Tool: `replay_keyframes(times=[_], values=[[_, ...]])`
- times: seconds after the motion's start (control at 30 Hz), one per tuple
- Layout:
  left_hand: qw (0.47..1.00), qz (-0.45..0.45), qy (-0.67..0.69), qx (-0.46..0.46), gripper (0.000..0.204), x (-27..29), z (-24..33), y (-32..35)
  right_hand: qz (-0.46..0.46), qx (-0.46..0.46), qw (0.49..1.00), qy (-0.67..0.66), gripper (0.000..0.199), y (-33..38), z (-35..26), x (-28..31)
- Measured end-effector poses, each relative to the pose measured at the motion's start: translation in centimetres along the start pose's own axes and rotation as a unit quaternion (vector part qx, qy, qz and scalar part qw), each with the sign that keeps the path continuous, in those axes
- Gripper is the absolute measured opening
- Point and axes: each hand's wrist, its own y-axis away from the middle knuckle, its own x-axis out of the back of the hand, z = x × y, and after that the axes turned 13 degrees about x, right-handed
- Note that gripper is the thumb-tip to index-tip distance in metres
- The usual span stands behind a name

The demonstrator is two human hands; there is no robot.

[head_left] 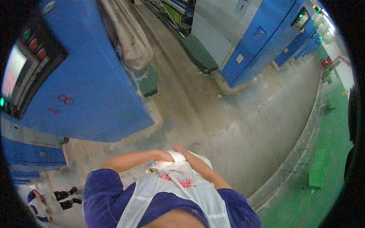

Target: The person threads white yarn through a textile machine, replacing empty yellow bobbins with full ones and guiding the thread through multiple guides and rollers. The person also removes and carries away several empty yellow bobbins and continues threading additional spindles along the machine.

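Both my hands are close together at the front of the white apron (pixel 207 197) I wear, which carries red printing. My left hand (pixel 165 155) presses in against bunched white cloth (pixel 177 157), and its fingers are hidden there. Just beyond it, at the apron's far edge, is my right hand (pixel 180 149). Its fingers look curled and small in the picture; what they hold, if anything, does not show. Beside my left wrist, a small tan roundish thing (pixel 153 170) sits against the apron.
A large blue machine cabinet (pixel 87 83) with a lit control panel (pixel 32 57) stands at left. Across the aisle are grey and blue cabinets (pixel 251 41). A tall whitish sack-like cover (pixel 135 49) hangs by the left machine. Another person (pixel 40 205) is at lower left. Green flooring (pixel 300 201) lies right.
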Motion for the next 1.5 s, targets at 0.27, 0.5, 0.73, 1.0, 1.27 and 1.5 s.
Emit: replay_keyframes(times=[0.27,0.5,0.73,1.0,1.27,1.5], values=[[0.939,-0.004,0.345,0.017,0.039,32.6,15.6,2.6,0.192,0.04,0.981,-0.005,0.048,-12.4,5.4,27.6],[0.792,0.099,0.572,-0.188,0.034,50.3,25.8,-9.0,0.384,0.313,0.868,-0.036,0.069,-20.0,-2.7,55.5],[0.754,-0.083,0.589,-0.279,0.042,64.7,35.5,-18.2,0.527,0.158,0.831,-0.086,0.053,-29.7,7.8,70.1],[0.855,0.139,0.451,-0.214,0.052,90.9,41.6,-16.0,0.735,0.064,0.549,-0.394,0.038,-32.1,26.9,107.9],[0.835,0.197,0.514,-0.032,0.037,112.8,30.2,-24.7,0.705,-0.495,0.403,0.309,0.055,-16.3,36.3,131.9],[0.78,0.423,0.181,0.425,0.028,125.3,13.6,-22.5,0.692,-0.505,0.358,0.372,0.048,-22.9,33.3,131.9]])
